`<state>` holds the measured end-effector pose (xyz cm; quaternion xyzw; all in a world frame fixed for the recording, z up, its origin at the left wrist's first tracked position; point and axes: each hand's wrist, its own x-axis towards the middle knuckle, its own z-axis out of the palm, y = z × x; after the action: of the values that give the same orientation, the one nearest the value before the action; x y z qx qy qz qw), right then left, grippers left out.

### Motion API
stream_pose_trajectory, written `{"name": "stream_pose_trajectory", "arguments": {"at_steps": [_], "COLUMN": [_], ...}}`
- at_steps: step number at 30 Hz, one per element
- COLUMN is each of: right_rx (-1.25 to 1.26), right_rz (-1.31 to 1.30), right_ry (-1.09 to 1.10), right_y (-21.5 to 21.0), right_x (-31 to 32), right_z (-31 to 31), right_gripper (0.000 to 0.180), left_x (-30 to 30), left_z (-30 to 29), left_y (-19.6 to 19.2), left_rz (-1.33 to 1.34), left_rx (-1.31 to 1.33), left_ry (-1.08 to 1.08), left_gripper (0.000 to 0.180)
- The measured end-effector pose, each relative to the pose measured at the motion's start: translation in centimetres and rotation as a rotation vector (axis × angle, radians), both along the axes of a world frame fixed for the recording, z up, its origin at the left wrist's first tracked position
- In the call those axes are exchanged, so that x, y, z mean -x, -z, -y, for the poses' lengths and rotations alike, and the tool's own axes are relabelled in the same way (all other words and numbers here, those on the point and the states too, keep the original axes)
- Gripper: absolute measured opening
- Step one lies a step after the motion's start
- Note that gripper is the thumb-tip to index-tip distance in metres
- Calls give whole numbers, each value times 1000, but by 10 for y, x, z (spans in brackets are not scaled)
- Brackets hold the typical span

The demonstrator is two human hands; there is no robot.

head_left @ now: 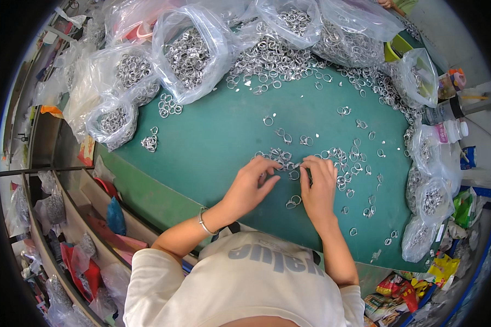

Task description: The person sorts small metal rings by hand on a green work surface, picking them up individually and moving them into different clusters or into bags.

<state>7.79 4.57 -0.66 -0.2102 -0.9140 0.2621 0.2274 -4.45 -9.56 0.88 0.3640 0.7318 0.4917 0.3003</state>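
Silver-coloured metal rings lie in a loose cluster [281,156] on the green table mat, in front of my two hands. My left hand [250,182] is at the cluster's left edge, its fingers bent over the rings and its thumb held apart from them. Across from it, my right hand [319,185] has thumb and forefinger tips close together at the cluster's right side; whatever is between them is too small to make out. Between the hands, nearer my body, sits a small pair of rings [293,201]. More rings [343,163] are scattered beyond my right hand.
Clear plastic bags of rings [188,57] line the table's far edge, with a heap of loose rings [273,57] beside them. Other filled bags [433,199] stand along the right edge, near a white-capped bottle [453,131]. Shelving with bagged goods [82,267] is at left.
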Motion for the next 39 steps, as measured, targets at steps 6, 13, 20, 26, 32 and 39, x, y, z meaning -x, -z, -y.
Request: {"name": "stream_pose_trajectory", "arguments": {"at_steps": [6, 13, 20, 26, 32, 39], "right_rx": [-88, -49, -86, 51, -146, -40], "right_rz": [87, 142, 0, 8, 128, 125], "right_ry": [-7, 72, -17, 18, 125, 77], "right_y": [1, -8, -1, -6, -7, -15], "right_x": [6, -12, 27, 14, -1, -1], "right_z": [3, -11, -7, -14, -11, -14], "right_gripper": [14, 14, 16, 10, 18, 20], "left_x": [-9, -3, 15, 17, 15, 30], "left_z": [-22, -28, 0, 10, -32, -57], "left_y": [14, 14, -4, 6, -2, 7], "left_rz": [-536, -474, 1125, 768, -524, -446], "left_rx": [30, -97, -295, -142, -38, 97], "left_ry": [66, 86, -202, -148, 15, 200], "left_gripper": [27, 28, 17, 13, 14, 13]}}
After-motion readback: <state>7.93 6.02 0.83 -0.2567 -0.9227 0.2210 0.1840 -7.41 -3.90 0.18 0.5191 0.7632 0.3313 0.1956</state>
